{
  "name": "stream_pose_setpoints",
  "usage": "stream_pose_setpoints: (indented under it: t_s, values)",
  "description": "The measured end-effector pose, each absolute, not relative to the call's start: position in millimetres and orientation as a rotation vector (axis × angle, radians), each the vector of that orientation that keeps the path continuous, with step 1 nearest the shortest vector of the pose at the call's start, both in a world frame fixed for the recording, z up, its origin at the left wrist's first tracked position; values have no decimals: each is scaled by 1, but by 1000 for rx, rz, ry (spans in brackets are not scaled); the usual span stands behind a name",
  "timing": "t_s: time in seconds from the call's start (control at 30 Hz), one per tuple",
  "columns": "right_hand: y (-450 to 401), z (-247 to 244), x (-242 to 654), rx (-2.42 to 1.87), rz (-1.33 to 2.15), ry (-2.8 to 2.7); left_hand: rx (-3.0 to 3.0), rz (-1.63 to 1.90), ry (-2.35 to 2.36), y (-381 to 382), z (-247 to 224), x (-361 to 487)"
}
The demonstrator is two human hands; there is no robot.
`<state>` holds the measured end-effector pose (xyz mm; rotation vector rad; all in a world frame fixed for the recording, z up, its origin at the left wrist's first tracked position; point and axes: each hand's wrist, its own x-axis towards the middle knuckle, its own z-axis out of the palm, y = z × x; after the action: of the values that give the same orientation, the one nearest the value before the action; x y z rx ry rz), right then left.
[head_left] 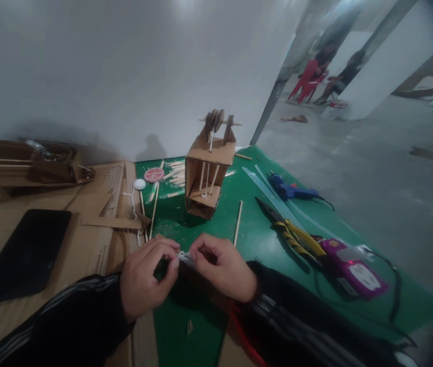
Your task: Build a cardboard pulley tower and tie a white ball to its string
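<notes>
so i've got left hand (143, 279) and right hand (226, 269) pinching white string (183, 256) in front of the cardboard tower (220, 154), probably for control

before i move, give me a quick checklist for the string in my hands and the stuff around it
1. White string pinched by the left hand and right hand: ok
2. Knot in it drawn tight: cannot tell, fingers and blur hide it
3. Cardboard tower upright and apart from both hands: ok
4. Yellow-handled pliers out from under the hands: ok, off to the right
5. Green tabletop free of loose sticks: not ok, several lie around the tower
6. Blue glue gun cool: cannot tell
</notes>
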<state>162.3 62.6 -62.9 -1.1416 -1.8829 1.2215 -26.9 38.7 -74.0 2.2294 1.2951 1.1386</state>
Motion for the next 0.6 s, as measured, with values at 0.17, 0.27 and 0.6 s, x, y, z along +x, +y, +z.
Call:
stream_pose_setpoints:
  t_s: [0.17,0.27,0.6]
  values:
    - [61,-59,161,-1091,1271,-1985,2226,1136,1254,39,-76,-28]
    - [61,-60,160,-1098,1223,-2033,2159,1087,1233,40,-78,-29]
    - [61,-63,162,-1116,1150,-1986,1870,751,1309,36,-82,-30]
